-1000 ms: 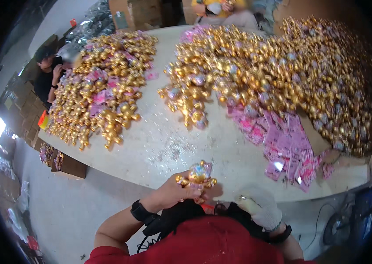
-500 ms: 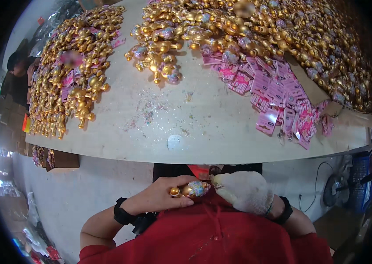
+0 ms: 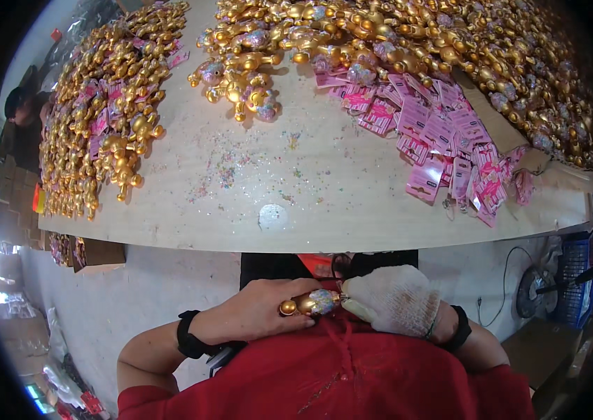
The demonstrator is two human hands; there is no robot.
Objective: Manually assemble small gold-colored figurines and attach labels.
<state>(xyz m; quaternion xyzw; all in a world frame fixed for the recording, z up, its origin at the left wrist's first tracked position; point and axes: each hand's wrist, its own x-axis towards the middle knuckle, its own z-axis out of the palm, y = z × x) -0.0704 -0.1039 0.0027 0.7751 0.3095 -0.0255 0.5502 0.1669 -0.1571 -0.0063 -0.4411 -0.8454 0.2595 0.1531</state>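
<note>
In front of my red shirt, my left hand [image 3: 258,308] is closed round a gold figurine [image 3: 303,305] with a glittery, multicoloured section. The figurine lies sideways, its round gold end toward my palm. My right hand [image 3: 394,301] wears a whitish knit glove, and its pinched fingers meet the glittery end of the figurine. A small dark curved piece [image 3: 341,264] shows just above the gloved fingertips. What the gloved fingers grip is mostly hidden.
A pale table [image 3: 233,227] spans ahead, sprinkled with glitter. Gold figurines [image 3: 104,133] are heaped at left, with a larger heap [image 3: 408,42] across the back and right. Pink cards [image 3: 443,140] lie at right. Beyond stand a fan [image 3: 536,290] and blue crate [image 3: 576,276]; a person [image 3: 19,105] is at far left.
The figurine has turned slightly and shifted a little right, its glittery end now against the gloved fingers. The view has moved slightly.
</note>
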